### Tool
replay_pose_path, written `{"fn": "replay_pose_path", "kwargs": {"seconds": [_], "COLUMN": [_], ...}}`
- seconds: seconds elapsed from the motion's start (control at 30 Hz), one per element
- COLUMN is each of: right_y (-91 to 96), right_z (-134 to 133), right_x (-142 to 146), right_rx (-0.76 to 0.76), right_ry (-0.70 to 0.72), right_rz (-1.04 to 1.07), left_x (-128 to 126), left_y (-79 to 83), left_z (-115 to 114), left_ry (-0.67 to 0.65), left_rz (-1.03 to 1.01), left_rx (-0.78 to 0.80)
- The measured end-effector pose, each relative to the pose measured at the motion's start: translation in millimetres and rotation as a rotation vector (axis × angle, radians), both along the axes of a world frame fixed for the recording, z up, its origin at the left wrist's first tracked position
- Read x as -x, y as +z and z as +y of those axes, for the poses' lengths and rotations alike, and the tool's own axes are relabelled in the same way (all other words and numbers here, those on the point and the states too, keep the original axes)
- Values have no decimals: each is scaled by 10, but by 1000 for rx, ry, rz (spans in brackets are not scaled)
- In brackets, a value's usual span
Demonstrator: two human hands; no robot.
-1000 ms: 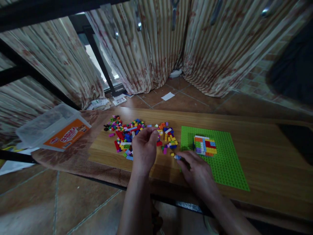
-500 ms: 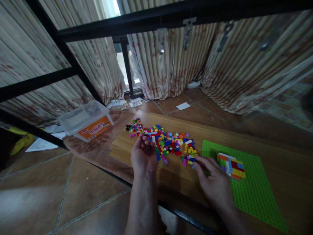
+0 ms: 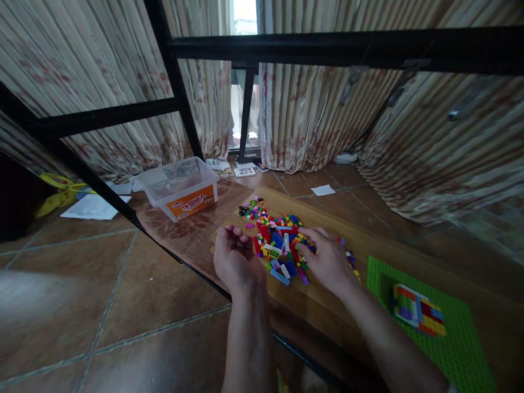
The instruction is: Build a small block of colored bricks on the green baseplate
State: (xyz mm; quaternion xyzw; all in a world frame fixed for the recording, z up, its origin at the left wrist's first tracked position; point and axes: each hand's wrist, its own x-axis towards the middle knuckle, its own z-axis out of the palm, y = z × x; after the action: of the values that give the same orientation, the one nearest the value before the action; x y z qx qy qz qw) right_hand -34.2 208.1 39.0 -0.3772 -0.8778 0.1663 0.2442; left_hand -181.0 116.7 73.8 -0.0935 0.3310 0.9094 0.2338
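Note:
A heap of small coloured toy bricks [image 3: 282,243] lies on the wooden board. My right hand [image 3: 329,262] reaches into its right side, thumb and forefinger a little apart, with yellow bricks between and below the fingertips. My left hand [image 3: 237,262] is turned palm up just left of the heap, its fingers curled inward; whatever they may hold is hidden. At the right, a green studded baseplate [image 3: 462,327] carries a flat block of joined bricks [image 3: 420,309] in white, orange, red, yellow and blue.
A clear plastic tub [image 3: 180,188] with an orange label stands on the brown mat [image 3: 192,234], left of the wooden board [image 3: 347,305]. Black metal bars [image 3: 307,49] cross behind the board, before striped curtains [image 3: 303,114]. A white paper [image 3: 323,190] lies on the tiled floor.
My view has swung left. My right hand has moved from the bricks beside the baseplate leftward into the main heap. My left hand stays cupped, now tilted and slightly left of the heap.

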Motion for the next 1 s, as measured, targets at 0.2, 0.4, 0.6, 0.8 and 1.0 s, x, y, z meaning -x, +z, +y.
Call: {"fn": "replay_pose_path", "kwargs": {"seconds": [0.2,0.4,0.6,0.8,1.0], "right_y": [-2,-74,-83,-94,108], "right_z": [167,111,28,-18,-96], "right_x": [312,334,364,377,174], "right_rx": [7,61,6,-39,-31], "right_ry": [80,5,-30,-58,-96], "right_rz": [-276,-301,-331,-356,-56], "left_x": [101,107,33,-28,-137], "left_y": [-62,-47,72,45,39], "left_z": [-9,16,70,97,192], "left_ry": [-33,-104,-114,-167,-277], "left_rz": [26,38,-42,55,162], "left_rx": [19,29,67,80,150]}}
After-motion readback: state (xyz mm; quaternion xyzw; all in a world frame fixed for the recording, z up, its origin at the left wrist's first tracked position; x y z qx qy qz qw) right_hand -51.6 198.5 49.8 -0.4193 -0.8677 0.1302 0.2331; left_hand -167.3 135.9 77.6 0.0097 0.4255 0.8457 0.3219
